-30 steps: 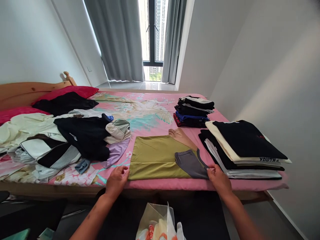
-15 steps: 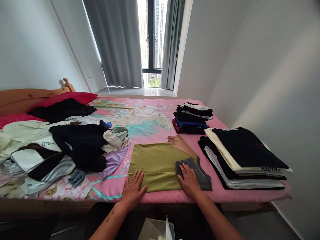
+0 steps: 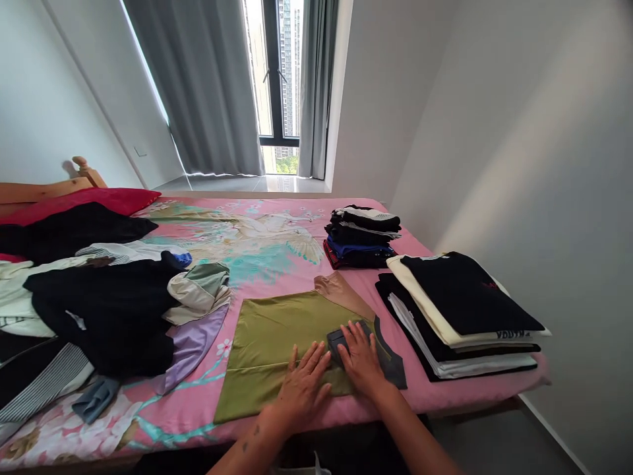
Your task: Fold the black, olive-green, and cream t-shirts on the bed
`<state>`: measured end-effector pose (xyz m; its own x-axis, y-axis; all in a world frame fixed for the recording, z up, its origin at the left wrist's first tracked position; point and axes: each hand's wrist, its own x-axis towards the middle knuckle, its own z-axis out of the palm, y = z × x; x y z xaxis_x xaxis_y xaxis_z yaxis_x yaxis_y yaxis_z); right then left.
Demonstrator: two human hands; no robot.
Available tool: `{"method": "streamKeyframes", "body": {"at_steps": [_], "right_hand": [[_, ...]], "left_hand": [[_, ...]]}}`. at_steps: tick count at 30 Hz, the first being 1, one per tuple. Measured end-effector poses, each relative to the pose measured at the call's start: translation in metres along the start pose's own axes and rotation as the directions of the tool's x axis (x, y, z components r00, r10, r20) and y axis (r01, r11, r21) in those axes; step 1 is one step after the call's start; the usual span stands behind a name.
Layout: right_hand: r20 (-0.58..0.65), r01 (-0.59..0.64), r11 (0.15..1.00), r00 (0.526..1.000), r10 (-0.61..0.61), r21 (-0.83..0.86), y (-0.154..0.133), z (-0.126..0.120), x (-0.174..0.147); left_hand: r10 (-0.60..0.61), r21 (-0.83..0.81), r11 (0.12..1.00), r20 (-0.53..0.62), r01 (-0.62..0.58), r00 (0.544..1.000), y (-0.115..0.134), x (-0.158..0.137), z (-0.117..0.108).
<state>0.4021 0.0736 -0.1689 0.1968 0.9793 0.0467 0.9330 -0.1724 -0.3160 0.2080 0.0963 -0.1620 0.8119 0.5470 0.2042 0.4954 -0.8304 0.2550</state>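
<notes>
An olive-green shirt (image 3: 262, 330) with tan and dark grey shoulder parts lies on the pink bed near its front edge. My left hand (image 3: 304, 379) rests on the shirt's lower middle, fingers stretched out and pointing away from me. My right hand (image 3: 360, 356) lies flat on the folded dark grey sleeve (image 3: 337, 340), with its fingers spread. The two hands are close together. Both press on the cloth without gripping it, and they hide part of the shirt's near side.
Several folded shirts form a stack (image 3: 469, 297) at the right, and a smaller clothes stack (image 3: 363, 234) stands behind it. Loose clothes (image 3: 109, 310) lie heaped at the left. The pink floral bedsheet (image 3: 262, 227) stretches behind, toward the grey curtains (image 3: 198, 86).
My left hand has slid from the shirt's lower left edge toward its middle, nearer my right hand. My right hand stays on the grey sleeve. The view has turned slightly right.
</notes>
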Motion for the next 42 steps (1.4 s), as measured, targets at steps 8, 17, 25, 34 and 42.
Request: {"method": "streamKeyframes", "body": {"at_steps": [8,17,25,34,42], "right_hand": [[0.023,-0.076,0.984,0.996,0.081,-0.161,0.028,0.025,0.016],[0.049,0.137,0.988,0.99,-0.133,-0.069,0.013,0.016,0.047],[0.198,0.513,0.856,0.834,-0.516,0.067,-0.021,0.013,0.112],[0.187,0.347,0.938,0.92,-0.344,0.017,-0.006,0.037,0.166],[-0.019,-0.151,0.986,0.988,0.153,0.064,0.026,0.013,0.239]], "left_hand": [[-0.146,-0.06,0.986,0.105,0.153,0.984,-0.01,0.024,0.017],[-0.376,0.03,0.926,0.167,0.377,0.911,-0.101,0.01,-0.019],[-0.417,0.112,0.908,0.169,0.403,0.893,-0.185,0.02,-0.034],[-0.565,0.109,0.824,0.097,0.556,0.819,-0.227,0.02,-0.014],[-0.641,0.057,0.768,0.069,0.638,0.765,-0.268,0.026,-0.027]]}}
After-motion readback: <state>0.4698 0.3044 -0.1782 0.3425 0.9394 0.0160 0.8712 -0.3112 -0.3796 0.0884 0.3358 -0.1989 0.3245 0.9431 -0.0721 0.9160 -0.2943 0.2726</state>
